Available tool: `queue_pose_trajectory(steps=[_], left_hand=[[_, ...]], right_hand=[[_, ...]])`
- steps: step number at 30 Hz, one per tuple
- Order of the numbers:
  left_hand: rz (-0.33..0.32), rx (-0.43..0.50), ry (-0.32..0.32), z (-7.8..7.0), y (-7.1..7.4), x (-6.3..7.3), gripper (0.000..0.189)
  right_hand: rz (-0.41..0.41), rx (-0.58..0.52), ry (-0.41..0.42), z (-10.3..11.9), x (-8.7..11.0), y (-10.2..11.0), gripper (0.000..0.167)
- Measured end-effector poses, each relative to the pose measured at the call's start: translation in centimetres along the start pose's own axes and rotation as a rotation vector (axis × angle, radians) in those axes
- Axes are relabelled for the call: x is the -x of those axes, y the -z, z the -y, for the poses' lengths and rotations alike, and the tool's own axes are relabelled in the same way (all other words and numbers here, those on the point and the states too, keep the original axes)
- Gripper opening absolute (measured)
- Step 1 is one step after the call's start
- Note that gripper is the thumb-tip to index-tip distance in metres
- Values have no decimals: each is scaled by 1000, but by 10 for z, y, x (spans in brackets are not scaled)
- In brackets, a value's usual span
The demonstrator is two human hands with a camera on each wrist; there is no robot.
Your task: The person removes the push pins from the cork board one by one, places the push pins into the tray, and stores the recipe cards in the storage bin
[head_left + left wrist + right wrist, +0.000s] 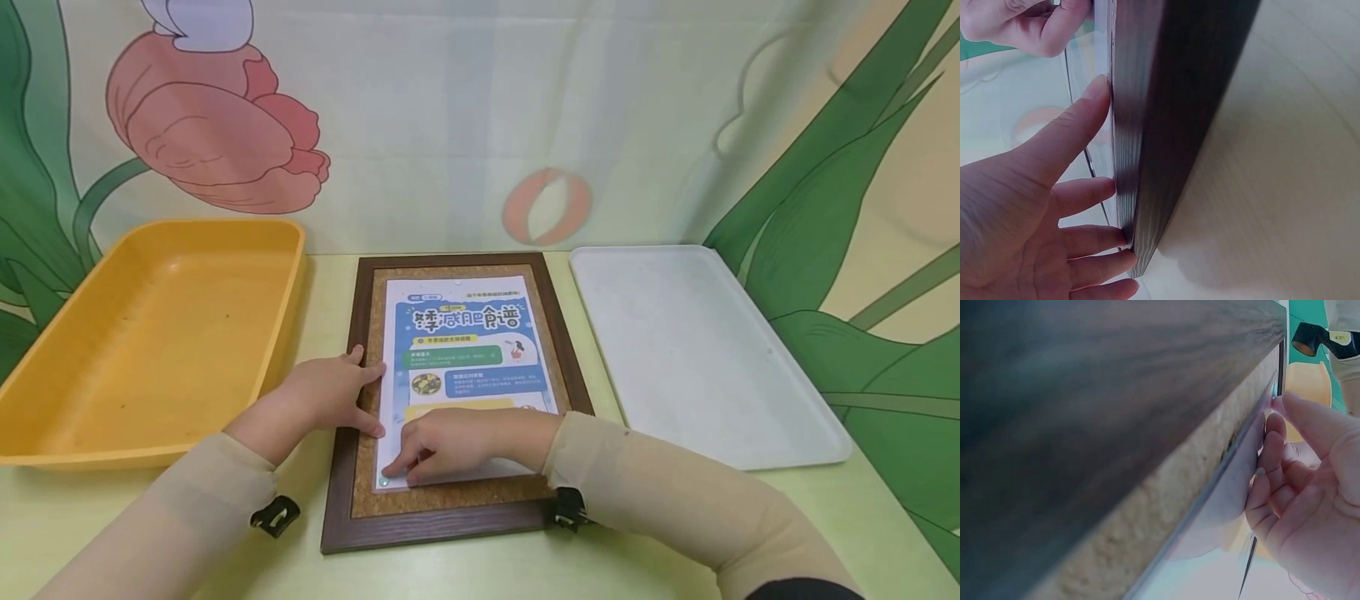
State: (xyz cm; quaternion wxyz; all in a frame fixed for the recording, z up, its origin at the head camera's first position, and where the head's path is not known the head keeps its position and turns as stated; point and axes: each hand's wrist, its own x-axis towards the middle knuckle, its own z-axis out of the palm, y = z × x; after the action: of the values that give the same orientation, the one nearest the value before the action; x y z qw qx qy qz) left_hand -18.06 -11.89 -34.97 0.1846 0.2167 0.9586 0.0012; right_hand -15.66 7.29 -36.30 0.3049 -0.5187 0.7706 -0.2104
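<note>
- Sheet point(472, 333): flat on the cork board point(408, 504), within its dark frame point(435, 529). Judged light, flexible and rather slick; best held by its edges, as it could crease.
- Left hand point(330, 392): fingers spread wide, gripping nothing; thumb and index finger touch the sheet along the board's left side, others at the frame.
- Right hand point(453, 440): near the board's lower left corner; index finger extended to a small pin point(384, 482), others curled. Whether the thumb pinches it cannot be told.
</note>
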Motion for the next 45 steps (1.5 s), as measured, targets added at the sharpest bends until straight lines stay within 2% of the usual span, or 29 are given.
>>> queue_pose_trajectory(steps=[11, 21, 29, 45], left_hand=[[-12, -21, -5, 4, -1, -3, 93], [-13, -19, -12, 2, 2, 2, 91], [-15, -15, -21, 1, 0, 0, 92], [-18, -3, -26, 2, -2, -1, 92]], right_hand=[[-7, -148, -51, -4, -5, 0, 26], [-70, -198, -102, 0, -10, -7, 20], [-82, -328, -129, -2, -11, -9, 17], [-138, -338, -193, 1, -22, -11, 8]])
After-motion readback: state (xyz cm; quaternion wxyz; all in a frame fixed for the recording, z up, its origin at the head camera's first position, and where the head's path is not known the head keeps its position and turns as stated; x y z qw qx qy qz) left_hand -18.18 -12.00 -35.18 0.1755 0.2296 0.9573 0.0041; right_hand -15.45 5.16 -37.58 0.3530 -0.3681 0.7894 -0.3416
